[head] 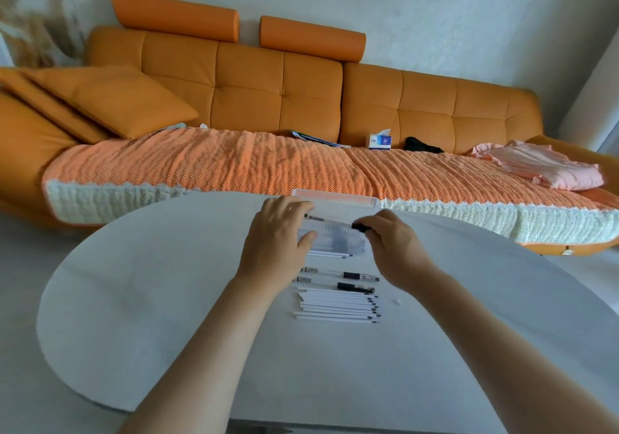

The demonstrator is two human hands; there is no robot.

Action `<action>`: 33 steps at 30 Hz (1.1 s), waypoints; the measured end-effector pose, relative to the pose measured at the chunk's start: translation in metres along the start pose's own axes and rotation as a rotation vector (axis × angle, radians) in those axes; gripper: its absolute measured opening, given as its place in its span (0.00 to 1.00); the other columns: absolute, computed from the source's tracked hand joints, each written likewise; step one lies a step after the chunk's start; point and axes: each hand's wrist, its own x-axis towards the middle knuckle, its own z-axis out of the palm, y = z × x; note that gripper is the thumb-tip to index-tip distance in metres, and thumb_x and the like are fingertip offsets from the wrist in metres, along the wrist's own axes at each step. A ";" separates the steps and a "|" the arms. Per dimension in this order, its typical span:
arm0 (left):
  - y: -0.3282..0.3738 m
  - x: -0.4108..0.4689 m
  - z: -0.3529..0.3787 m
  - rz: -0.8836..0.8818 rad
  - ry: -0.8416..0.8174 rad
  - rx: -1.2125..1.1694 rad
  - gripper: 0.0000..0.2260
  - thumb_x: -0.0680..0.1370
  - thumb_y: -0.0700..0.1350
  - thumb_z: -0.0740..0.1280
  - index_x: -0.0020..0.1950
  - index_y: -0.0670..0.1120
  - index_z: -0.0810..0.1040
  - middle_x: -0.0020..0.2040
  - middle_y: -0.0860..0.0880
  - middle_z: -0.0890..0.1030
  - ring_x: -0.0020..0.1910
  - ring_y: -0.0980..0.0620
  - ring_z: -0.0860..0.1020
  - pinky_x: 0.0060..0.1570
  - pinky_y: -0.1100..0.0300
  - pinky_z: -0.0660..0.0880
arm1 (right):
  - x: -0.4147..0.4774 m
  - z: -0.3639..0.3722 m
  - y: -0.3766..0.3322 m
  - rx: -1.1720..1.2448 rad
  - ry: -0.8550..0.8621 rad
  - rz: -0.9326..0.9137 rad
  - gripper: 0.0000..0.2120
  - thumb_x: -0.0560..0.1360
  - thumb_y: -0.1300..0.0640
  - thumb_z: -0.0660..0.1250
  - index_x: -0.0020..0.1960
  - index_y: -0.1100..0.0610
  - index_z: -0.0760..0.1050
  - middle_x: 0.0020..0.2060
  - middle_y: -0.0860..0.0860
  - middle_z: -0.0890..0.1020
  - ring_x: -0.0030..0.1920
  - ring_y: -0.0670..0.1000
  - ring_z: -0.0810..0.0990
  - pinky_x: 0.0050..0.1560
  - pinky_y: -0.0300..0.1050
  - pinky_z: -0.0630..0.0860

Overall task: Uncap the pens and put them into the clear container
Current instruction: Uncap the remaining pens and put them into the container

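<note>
The right grip (pixel 392 246) pinches the black end of a slim, pale-barrelled pen (pixel 331 221), and the left grip (pixel 278 232) holds its other end. The pen lies nearly level just above the clear container (pixel 335 237), mid-frame on the white worktop (pixel 167 283). Lower in the frame lie two black-banded pens (pixel 338 278) and a row of white pens (pixel 338 306).

The left hand (pixel 274 232), at nine o'clock, covers that end of the clear plastic container (pixel 338 236). The right hand (pixel 392 242), at three, hides the cap end of the thin clear pen (pixel 335 222) both pinch. Label print on the two black-gripped pens (pixel 338 275): too small to read. The bottom edge cuts off the white oval tabletop (pixel 167 283) at six.
</note>
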 end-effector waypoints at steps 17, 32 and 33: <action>-0.005 -0.007 0.031 -0.104 -0.426 0.067 0.29 0.80 0.60 0.57 0.78 0.54 0.54 0.79 0.52 0.52 0.78 0.49 0.47 0.75 0.47 0.56 | 0.090 0.025 0.007 -0.030 -0.483 0.287 0.18 0.82 0.48 0.58 0.58 0.58 0.81 0.50 0.54 0.83 0.44 0.51 0.79 0.42 0.43 0.73; 0.031 -0.012 0.022 0.139 -0.255 -0.054 0.14 0.77 0.52 0.66 0.61 0.52 0.76 0.55 0.55 0.76 0.57 0.53 0.70 0.53 0.58 0.70 | 0.008 -0.025 0.011 -0.088 -0.131 0.047 0.12 0.81 0.54 0.60 0.55 0.44 0.81 0.52 0.40 0.78 0.47 0.44 0.77 0.45 0.40 0.72; 0.036 -0.015 0.022 0.136 -0.284 -0.083 0.11 0.77 0.51 0.67 0.58 0.53 0.77 0.52 0.56 0.77 0.54 0.54 0.71 0.48 0.60 0.70 | -0.002 -0.027 0.014 -0.096 -0.183 0.101 0.12 0.81 0.53 0.60 0.54 0.43 0.81 0.51 0.38 0.78 0.48 0.44 0.77 0.45 0.40 0.72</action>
